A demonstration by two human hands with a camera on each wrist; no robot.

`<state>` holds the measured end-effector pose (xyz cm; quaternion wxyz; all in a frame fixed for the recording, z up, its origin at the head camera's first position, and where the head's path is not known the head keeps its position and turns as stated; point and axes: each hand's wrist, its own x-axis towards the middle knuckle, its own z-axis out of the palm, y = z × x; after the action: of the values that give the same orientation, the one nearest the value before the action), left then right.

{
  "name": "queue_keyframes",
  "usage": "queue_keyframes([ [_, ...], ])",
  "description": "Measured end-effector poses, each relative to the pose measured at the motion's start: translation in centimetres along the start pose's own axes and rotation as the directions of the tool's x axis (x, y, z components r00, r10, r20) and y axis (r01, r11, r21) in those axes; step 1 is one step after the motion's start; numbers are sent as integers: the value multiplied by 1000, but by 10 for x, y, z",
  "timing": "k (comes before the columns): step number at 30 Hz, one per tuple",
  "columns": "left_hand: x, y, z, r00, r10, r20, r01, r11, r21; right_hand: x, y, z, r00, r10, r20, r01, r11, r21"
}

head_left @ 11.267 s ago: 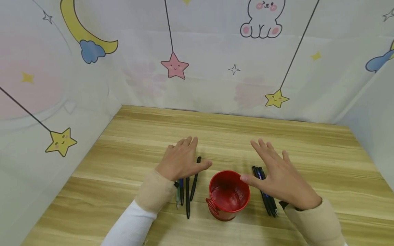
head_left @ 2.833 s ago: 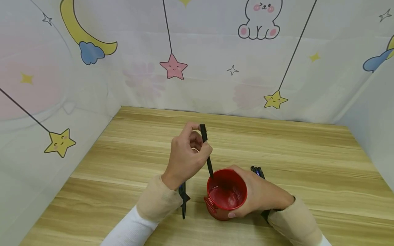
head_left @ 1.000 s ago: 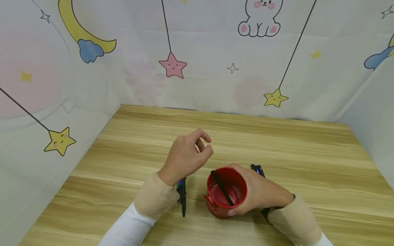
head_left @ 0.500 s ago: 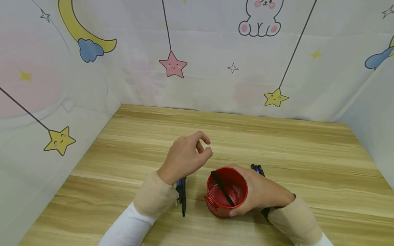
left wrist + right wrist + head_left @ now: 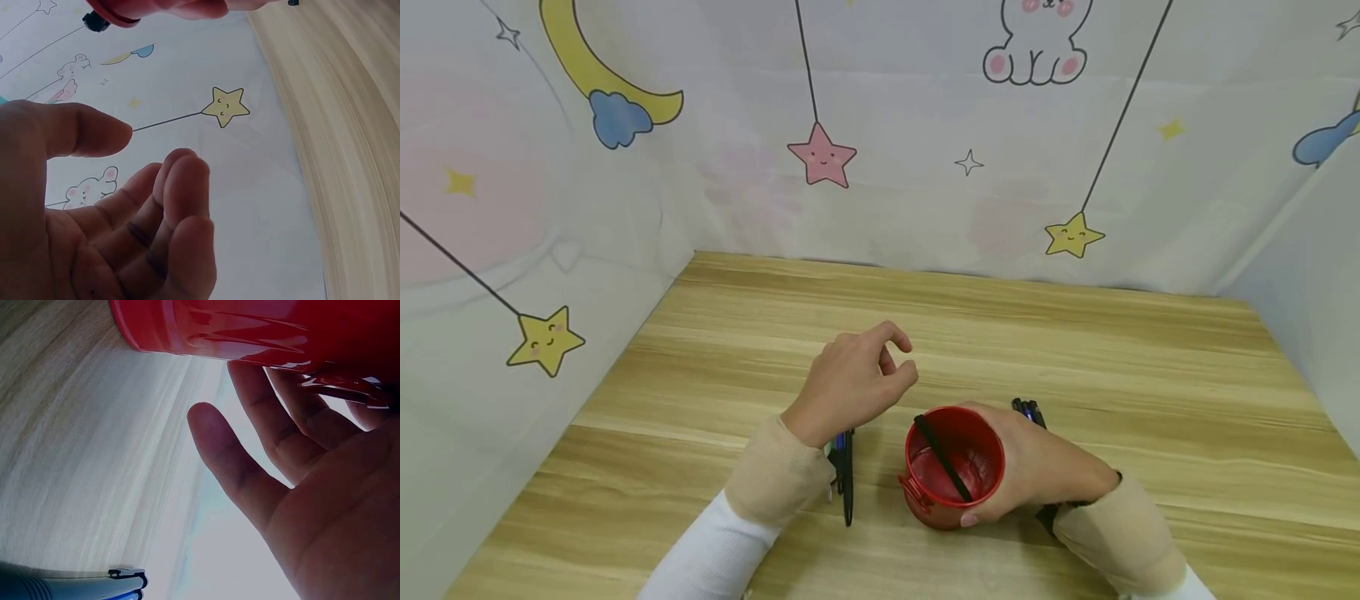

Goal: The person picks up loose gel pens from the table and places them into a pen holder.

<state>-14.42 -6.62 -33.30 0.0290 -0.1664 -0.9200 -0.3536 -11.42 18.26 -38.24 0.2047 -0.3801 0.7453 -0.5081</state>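
Observation:
A small red bucket (image 5: 923, 521) with a wire handle stands upright on the table. My right hand (image 5: 1037, 461) grips its right side, thumb near the front and fingers round the back. One black pen (image 5: 942, 458) leans inside the bucket, its upper end at the back left rim. Above and left of the bucket hovers my left hand (image 5: 853, 379), fingers loosely bent and thumb apart from them, holding nothing. In the left wrist view, the gap between thumb and fingertips holds no object. Below the left wrist lie several pens (image 5: 847, 479), partly hidden by the cuff.
More pens (image 5: 1028, 410) lie to the right of the bucket, mostly covered by the right hand and wrist. The wood-grain table (image 5: 760, 308) meets a white printed cloth (image 5: 910, 225) at the back and on both sides.
Earlier, the left hand held the black pen over the bucket; the pen now leans inside it. The right hand has come onto the bucket. Over the last second both hands stay nearly still.

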Motion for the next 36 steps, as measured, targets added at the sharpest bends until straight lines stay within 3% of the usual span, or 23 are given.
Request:
queue_keyframes([
  [8, 1, -3, 1, 999, -26, 35, 24, 998, 64, -1, -1, 1, 1000, 16, -11, -17, 999, -34],
  [19, 1, -9, 3, 996, -48, 72, 37, 988, 152, -1, 0, 3, 1000, 15, -11, -14, 1000, 6],
  [36, -1, -16, 5, 990, -75, 121, 47, 975, 218, -2, 0, 4, 1000, 2, -26, -3, 1000, -27],
])
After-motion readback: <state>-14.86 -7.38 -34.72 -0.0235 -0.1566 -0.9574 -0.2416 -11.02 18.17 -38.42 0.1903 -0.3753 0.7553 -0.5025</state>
